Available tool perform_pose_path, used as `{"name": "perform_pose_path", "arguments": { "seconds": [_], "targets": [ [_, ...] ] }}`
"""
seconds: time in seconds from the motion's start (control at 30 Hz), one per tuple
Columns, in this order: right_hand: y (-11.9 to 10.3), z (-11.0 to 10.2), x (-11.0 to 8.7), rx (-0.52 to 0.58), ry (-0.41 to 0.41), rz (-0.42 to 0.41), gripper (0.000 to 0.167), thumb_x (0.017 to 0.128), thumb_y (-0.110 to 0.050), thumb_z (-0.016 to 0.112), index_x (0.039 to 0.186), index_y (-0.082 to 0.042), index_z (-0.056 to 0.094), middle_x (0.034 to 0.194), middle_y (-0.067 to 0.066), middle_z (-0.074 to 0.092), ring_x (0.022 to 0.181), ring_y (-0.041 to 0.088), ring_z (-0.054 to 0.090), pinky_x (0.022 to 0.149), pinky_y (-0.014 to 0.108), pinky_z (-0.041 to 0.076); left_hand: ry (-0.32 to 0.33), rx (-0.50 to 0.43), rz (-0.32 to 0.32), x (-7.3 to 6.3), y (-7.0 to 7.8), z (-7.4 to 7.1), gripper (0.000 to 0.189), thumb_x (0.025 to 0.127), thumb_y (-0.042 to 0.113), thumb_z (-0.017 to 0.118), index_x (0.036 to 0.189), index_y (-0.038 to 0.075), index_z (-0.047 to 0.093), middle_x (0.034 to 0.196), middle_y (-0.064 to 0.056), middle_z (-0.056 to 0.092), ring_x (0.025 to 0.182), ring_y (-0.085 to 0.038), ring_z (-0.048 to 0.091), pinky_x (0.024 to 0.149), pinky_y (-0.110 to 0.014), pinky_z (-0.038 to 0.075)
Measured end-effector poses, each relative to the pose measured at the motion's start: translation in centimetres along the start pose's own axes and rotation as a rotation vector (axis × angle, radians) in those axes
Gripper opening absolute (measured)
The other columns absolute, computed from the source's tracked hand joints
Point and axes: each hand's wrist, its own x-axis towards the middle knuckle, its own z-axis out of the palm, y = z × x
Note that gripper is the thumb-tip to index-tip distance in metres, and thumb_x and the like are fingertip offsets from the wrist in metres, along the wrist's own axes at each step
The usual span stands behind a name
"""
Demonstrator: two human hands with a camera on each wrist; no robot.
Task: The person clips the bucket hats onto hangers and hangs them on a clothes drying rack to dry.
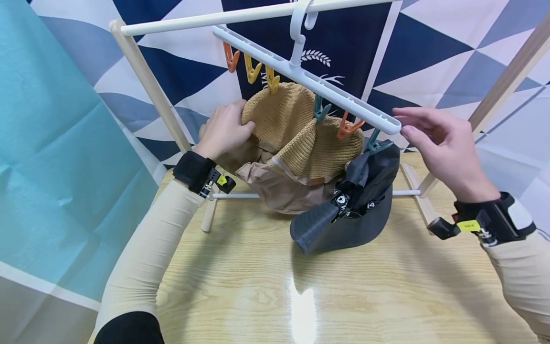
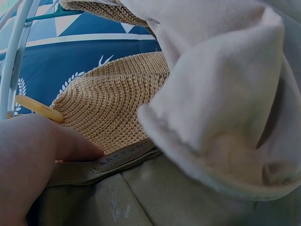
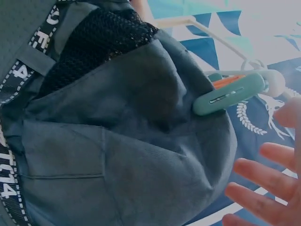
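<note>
My left hand grips the edge of a tan-brown hat with a knitted section, its thumb by a dark label band. A yellow clip is at this hat's upper edge. In front hangs a beige hat with a knitted section. A dark grey cap with a lettered strap is held by a teal clip at the hanger's right end. My right hand is beside that end of the white clip hanger, fingers spread and relaxed, holding nothing.
The hanger hooks over a white rod on a wooden-legged rack. More clips line it, including an orange clip at the left. Below is a wood-grain table. A teal sheet hangs at the left.
</note>
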Motion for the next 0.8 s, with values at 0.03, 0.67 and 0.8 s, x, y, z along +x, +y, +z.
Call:
{"name": "perform_pose_path", "arguments": {
  "seconds": [0.03, 0.67, 0.8],
  "targets": [
    [-0.1, 0.1, -0.2, 0.005, 0.011, 0.003, 0.039, 0.109, -0.005, 0.069, 0.147, -0.008, 0.075, 0.123, -0.021, 0.083, 0.109, -0.004, 0.077, 0.094, 0.007, 0.054, -0.001, -0.003, 0.002, 0.0, 0.0, 0.0, 0.035, 0.106, 0.028, 0.059, 0.137, 0.014, 0.067, 0.124, -0.010, 0.076, 0.111, -0.031, 0.071, 0.085, -0.051, 0.056],
    [-3.4, 2.6, -4.2, 0.027, 0.214, -0.133, 0.067, 0.092, 0.012, 0.080, 0.155, -0.006, 0.066, 0.136, -0.004, 0.083, 0.121, 0.003, 0.080, 0.089, 0.012, 0.060, -0.008, -0.027, 0.034, -0.1, 0.0, 0.5, 0.038, 0.106, 0.024, 0.059, 0.140, 0.009, 0.067, 0.127, -0.014, 0.077, 0.110, -0.031, 0.072, 0.084, -0.049, 0.057],
    [-3.3, 3.3, -3.8, 0.147, 0.199, -0.127, 0.064, 0.089, 0.014, 0.082, 0.150, -0.001, 0.069, 0.131, -0.004, 0.084, 0.116, 0.004, 0.082, 0.086, 0.013, 0.061, -0.009, -0.029, 0.039, -0.1, -0.1, 0.6, 0.040, 0.106, 0.022, 0.060, 0.142, 0.007, 0.066, 0.130, -0.016, 0.077, 0.112, -0.033, 0.073, 0.088, -0.052, 0.060]
  ]
}}
